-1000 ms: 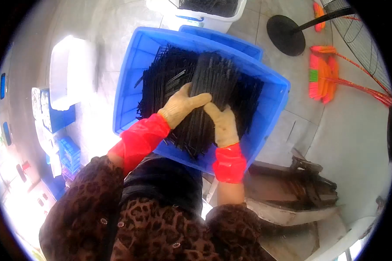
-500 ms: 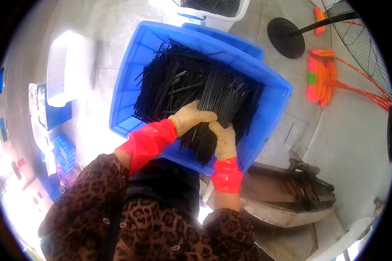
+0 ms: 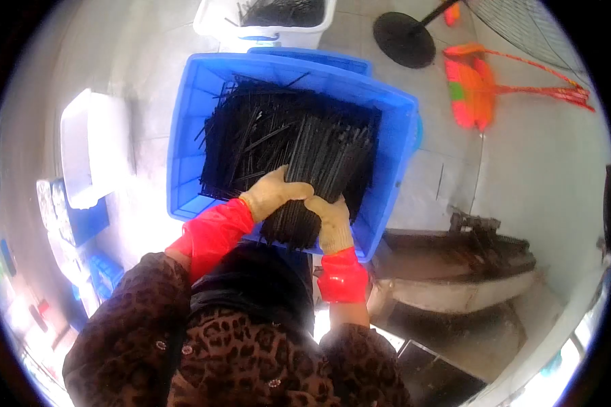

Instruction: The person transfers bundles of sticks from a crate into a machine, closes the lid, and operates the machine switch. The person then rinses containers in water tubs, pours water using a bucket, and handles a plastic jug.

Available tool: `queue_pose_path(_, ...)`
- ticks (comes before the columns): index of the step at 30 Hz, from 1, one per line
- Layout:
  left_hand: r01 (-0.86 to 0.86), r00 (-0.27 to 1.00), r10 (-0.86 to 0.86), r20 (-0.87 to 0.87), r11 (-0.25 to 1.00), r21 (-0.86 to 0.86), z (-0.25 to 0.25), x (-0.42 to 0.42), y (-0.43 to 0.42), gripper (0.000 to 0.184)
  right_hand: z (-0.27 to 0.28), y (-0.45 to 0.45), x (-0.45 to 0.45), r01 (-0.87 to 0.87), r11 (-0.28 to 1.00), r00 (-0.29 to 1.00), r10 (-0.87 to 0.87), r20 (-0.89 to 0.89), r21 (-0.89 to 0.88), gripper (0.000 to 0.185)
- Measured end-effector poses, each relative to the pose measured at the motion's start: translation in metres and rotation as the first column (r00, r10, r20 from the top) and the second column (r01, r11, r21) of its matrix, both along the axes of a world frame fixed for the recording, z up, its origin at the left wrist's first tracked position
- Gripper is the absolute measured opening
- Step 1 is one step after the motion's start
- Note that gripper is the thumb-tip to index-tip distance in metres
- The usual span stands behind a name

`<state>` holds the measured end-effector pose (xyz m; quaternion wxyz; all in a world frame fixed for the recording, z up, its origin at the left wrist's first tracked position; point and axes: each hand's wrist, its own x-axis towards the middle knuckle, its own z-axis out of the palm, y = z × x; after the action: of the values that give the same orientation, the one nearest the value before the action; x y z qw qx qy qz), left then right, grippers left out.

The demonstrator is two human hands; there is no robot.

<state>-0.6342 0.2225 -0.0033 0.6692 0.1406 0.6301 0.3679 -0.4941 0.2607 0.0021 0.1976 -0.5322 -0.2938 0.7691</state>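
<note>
Our left hand (image 3: 273, 194) and right hand (image 3: 332, 220) clamp fingers round black rods (image 3: 319, 154) over the blue tub (image 3: 182, 136); even pressure should keep them aligned.

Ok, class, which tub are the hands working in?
The blue tub nearest the body, where left hand and right hand grip black sticks; the white tub lies beyond.

Smooth plastic, rough knit, matt black rods
The blue tub (image 3: 187, 146) and white tub (image 3: 299, 37) are smooth plastic with a light sheen. The black rods (image 3: 326, 152) look mostly matt, 1 or 2 catching light; their material is unclear. The left glove (image 3: 273, 192) and right glove (image 3: 332, 222) are rough, matt knit cloth; the 2 red cuffs (image 3: 343, 277) look glossy and plastic-like. The patterned sleeves (image 3: 129, 302) are matt cloth.
</note>
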Motion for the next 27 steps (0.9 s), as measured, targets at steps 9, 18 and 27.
queue_pose_path(9,0.074,0.997,-0.067,-0.034,0.936,0.343,0.120,0.025,-0.012,0.050,0.090,-0.027,0.030,0.086,0.930,0.996,-0.091,-0.003,0.358,0.062)
queue_pose_path(18,0.460,0.838,-0.544,0.050,0.752,0.471,0.192,0.159,-0.040,0.049,0.172,-0.130,0.151,0.523,0.738,0.817,-0.577,-0.003,0.426,0.056)
queue_pose_path(27,0.905,0.244,-0.939,-0.242,0.130,0.406,0.181,0.365,-0.054,0.053,0.166,-0.218,0.303,0.867,0.344,0.360,-0.933,0.022,0.360,0.039)
